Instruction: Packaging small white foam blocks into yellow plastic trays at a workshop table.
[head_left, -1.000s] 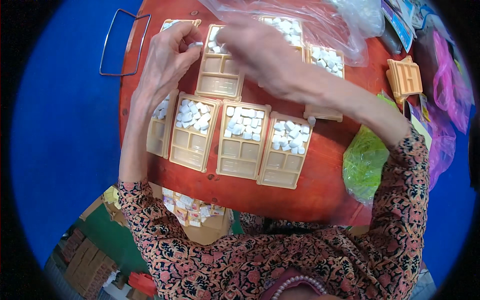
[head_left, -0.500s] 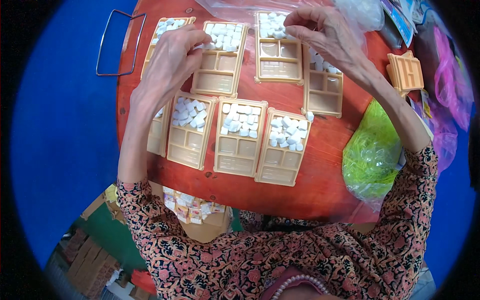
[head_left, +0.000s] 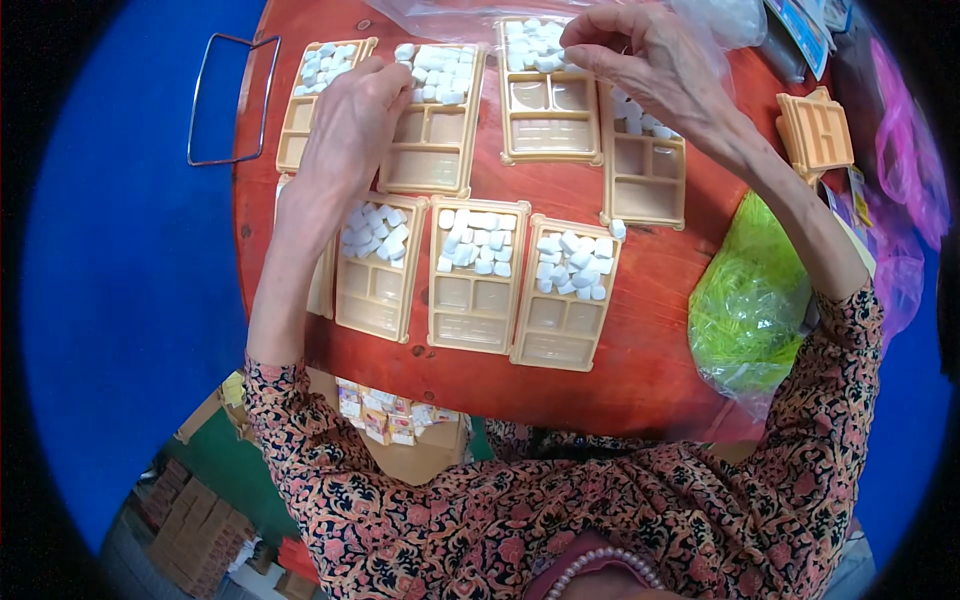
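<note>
Beige compartment trays stand in two rows, their far sections filled with small white pillow-shaped pieces like marshmallows. My left hand point(head_left: 352, 130) is curled at the left edge of a back-row tray point(head_left: 425, 165), its fingertips next to the white pieces point(head_left: 440, 70). Thumb and fingers of my right hand point(head_left: 645, 65) pinch together at the neighbouring tray point(head_left: 550, 135), beside its pieces point(head_left: 530, 45). What either hand grips is hidden. My right wrist partly covers another tray point(head_left: 645, 195). Nearer me are more filled trays, including one in the middle point(head_left: 467, 328). A single white piece point(head_left: 618, 229) lies by a tray corner.
A clear bag of bright green shreds point(head_left: 750, 300) lies at the right, with orange-beige stacked parts point(head_left: 822, 130) beyond it. Clear plastic point(head_left: 725, 22) covers the back edge. A wire handle point(head_left: 188, 110) juts out at the left. Small packets point(head_left: 390, 412) sit below the near edge.
My left hand has drawn its fingers in and uncovered more of the far-left tray. My right hand stays pinched over the same tray. The view has shifted slightly.
</note>
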